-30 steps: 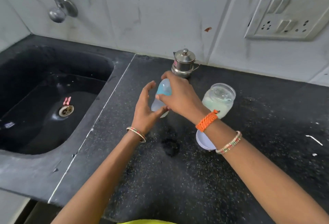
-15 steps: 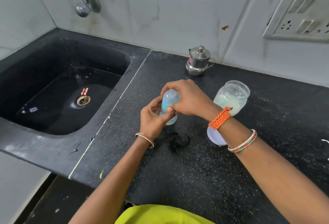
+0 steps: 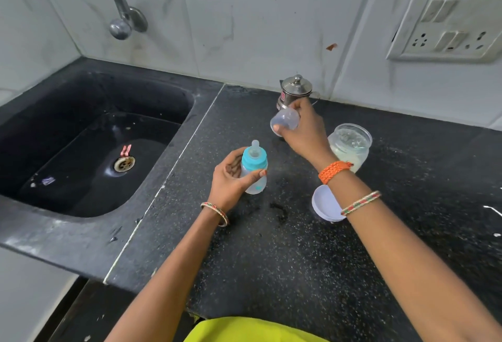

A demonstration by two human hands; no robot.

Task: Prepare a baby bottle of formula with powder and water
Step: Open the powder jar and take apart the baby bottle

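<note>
My left hand grips a small clear baby bottle with a blue collar and a bare teat, upright above the black counter. My right hand holds the bottle's clear dome cap up and to the right of the bottle, apart from it. Behind my right wrist stands an open glass jar with whitish powder inside. The jar's white lid lies flat on the counter, partly under my right forearm.
A small steel lidded pot stands at the wall behind my right hand. A black sink with a drain lies to the left, a tap above it. A socket panel is on the tiled wall at right.
My right hand has pulled the clear cap off the bottle and lifted it up and right. The teat is now bare. My left hand keeps its grip on the bottle.
</note>
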